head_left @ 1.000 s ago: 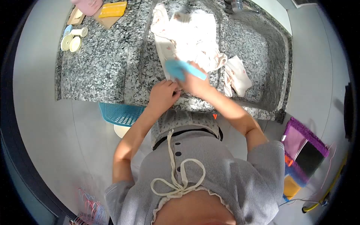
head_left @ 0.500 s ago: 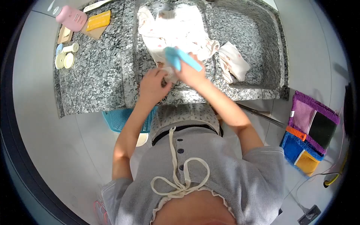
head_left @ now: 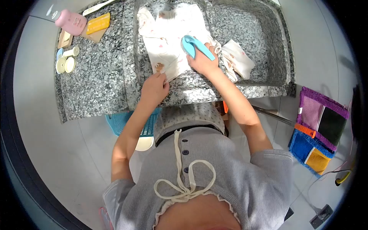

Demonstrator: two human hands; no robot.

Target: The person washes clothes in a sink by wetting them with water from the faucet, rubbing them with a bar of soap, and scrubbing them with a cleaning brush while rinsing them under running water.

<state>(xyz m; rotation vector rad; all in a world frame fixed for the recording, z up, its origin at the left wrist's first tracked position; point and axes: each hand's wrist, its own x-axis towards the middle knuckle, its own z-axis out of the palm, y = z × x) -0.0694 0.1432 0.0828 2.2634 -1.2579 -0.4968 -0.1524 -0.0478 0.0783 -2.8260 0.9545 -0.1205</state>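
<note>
A white printed garment lies spread over the granite washing slab, with a small brown bear figure near its lower left part. My left hand is closed on the garment's near edge, at the slab's front. In my right hand is a light-blue scrubbing brush, gripped by its handle over the garment's right side. The brush's bristles are hidden beneath it. Just right of that hand, a bunched white printed cloth rests at the left edge of the stone basin.
On the counter's left stand a pink pump bottle, a yellow soap bar and small cream round pieces. The deep stone basin is at right. Below are a blue basket and colourful mop pads.
The brush and my right hand have moved up and right, away from my left hand. The garment's lower part, bunched before, is now spread flat, and my left hand has shifted slightly down.
</note>
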